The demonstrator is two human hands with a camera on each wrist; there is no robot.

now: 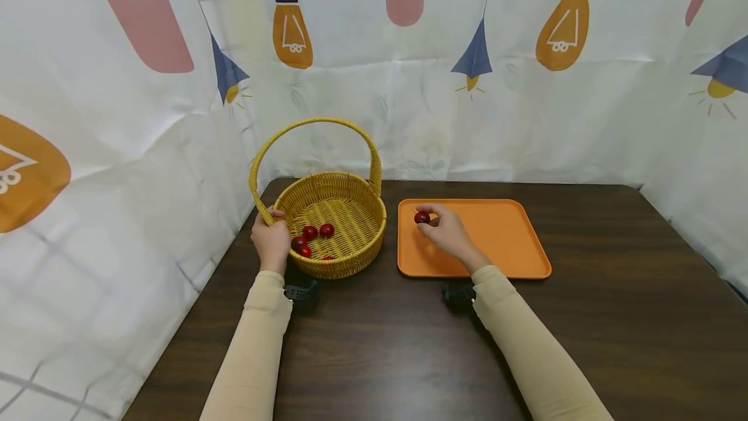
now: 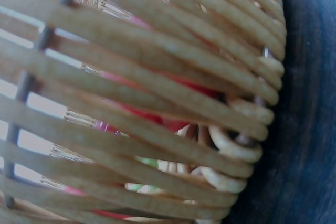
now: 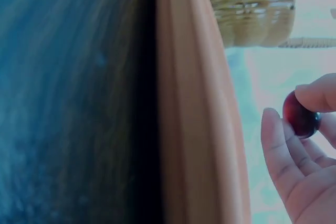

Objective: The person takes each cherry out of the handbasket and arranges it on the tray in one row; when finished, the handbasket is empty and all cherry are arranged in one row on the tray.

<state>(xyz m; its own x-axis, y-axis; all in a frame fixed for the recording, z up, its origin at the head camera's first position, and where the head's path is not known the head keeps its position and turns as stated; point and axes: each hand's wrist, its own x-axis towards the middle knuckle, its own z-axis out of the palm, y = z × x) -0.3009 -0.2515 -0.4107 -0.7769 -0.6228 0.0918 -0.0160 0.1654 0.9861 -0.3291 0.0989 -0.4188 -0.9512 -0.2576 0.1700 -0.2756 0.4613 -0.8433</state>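
My left hand holds the yellow woven basket at its left side, where the arched handle meets the rim. Several dark red cherries lie inside, mostly toward the left of the basket floor. Above the left part of an orange tray, my right hand pinches one cherry between thumb and fingers. The right wrist view shows that cherry held at the fingertips. Close to the left wrist camera, the basket's slats let red show through their gaps; the left hand is hidden there.
The basket and tray stand side by side on a dark brown table, near its back edge. A white curtain printed with lamps hangs behind and along both sides. Each wrist wears a dark band.
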